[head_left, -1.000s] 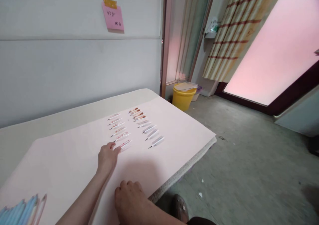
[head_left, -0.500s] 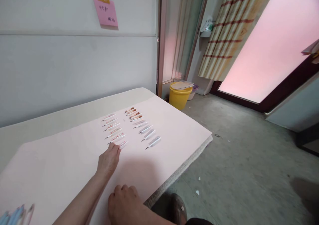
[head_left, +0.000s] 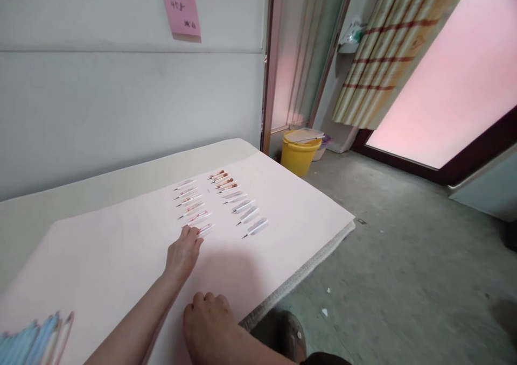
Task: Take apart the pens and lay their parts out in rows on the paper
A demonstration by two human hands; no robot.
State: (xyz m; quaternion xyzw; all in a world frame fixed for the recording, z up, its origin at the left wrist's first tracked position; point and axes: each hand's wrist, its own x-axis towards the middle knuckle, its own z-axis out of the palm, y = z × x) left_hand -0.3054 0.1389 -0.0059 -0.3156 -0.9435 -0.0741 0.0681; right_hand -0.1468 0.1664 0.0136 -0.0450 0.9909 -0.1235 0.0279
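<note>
My left hand (head_left: 184,251) reaches over the pink sheet (head_left: 121,268), its fingers closed on the near end of a white pen with red marks (head_left: 205,229). That pen is the nearest in a left column of several slim pens, among them a red-patterned pen (head_left: 193,208). To the right runs a second column, with brown-topped pens (head_left: 224,181) at the far end and greyish-white pens (head_left: 255,227) closer. My right hand (head_left: 210,322) rests near the table's front edge, fingers curled under; whatever they may hold is hidden.
A bunch of blue and pale pens (head_left: 36,338) lies at the lower left. Behind the table (head_left: 226,147) stands a wall (head_left: 121,106) bearing a pink note (head_left: 181,12). A yellow bucket (head_left: 299,158) sits on the floor past the table's far right side.
The view has shifted slightly, so more of the bunch at lower left shows. My left hand stays at the same pen; my right hand keeps its curled pose.
</note>
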